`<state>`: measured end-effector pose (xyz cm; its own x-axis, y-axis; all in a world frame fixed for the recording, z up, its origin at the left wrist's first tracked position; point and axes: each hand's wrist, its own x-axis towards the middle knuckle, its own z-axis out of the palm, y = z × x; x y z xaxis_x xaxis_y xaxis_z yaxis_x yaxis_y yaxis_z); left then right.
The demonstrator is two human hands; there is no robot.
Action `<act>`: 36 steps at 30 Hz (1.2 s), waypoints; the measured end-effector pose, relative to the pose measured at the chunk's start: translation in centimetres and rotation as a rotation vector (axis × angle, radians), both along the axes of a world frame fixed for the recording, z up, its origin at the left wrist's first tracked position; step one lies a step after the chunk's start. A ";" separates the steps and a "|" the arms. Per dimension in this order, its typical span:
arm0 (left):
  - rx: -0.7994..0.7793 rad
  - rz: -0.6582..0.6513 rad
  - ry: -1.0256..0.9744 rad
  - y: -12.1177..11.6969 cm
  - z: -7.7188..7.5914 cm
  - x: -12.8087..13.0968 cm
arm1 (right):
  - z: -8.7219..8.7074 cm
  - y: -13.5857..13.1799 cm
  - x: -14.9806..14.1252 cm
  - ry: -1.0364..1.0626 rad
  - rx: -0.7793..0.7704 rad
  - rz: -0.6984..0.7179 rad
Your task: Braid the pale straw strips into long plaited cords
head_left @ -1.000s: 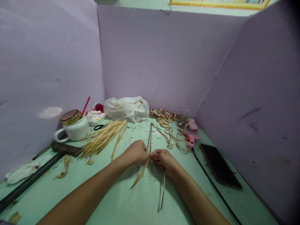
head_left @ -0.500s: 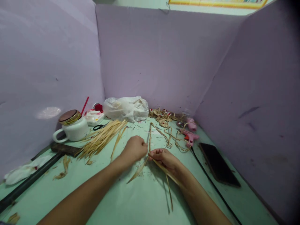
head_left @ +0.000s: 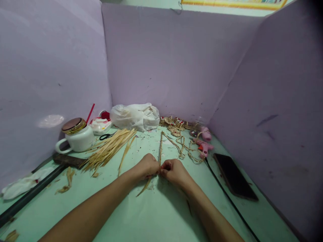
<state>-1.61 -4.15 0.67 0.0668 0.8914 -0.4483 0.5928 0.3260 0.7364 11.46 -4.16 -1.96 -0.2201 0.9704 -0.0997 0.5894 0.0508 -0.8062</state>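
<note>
the left hand (head_left: 148,165), a little apart from the braid (head_left: 160,148) half a second ago, has come back down to its near end, close against the right hand (head_left: 174,170). the pale strand (head_left: 145,188) that ran openly from there now shows only below the left hand. the wide strand across the right wrist is mostly out of sight.

- Left hand (head_left: 148,165), one; right hand (head_left: 174,172), one – two hands in all.
- Braided cord (head_left: 160,148): at least one; exact number indeterminable.
- Bundle of dry strips (head_left: 111,146): one – individual strips uncountable.
- Lidded mug (head_left: 82,139), hammer (head_left: 70,160), scissors (head_left: 104,137), white plastic bag (head_left: 136,117), pink glue gun (head_left: 206,148), phone (head_left: 236,177): one each.
- Woven pieces (head_left: 174,130): several, overlapping; exact count unobtainable.
</note>
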 end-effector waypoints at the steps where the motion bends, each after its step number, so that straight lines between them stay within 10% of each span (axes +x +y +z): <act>1: 0.013 0.004 -0.009 0.0 -0.1 0.1 | 0.3 -0.3 0.0 -0.101 0.062 -0.008; 7: -0.046 0.035 -0.122 0.0 -0.3 0.4 | 2.5 -1.7 -0.2 -0.354 0.125 -0.109; 21: -0.044 -0.017 -0.220 0.2 -0.1 -0.7 | 2.9 -2.2 0.2 -0.034 -0.217 0.160; 26: -0.062 -0.086 -0.234 1.1 -1.1 -1.6 | 4.4 -0.9 1.2 0.262 -0.200 -0.169; 36: -0.041 -0.165 -0.167 1.1 -0.8 -1.6 | 1.4 -0.7 -0.5 0.311 -0.273 -0.100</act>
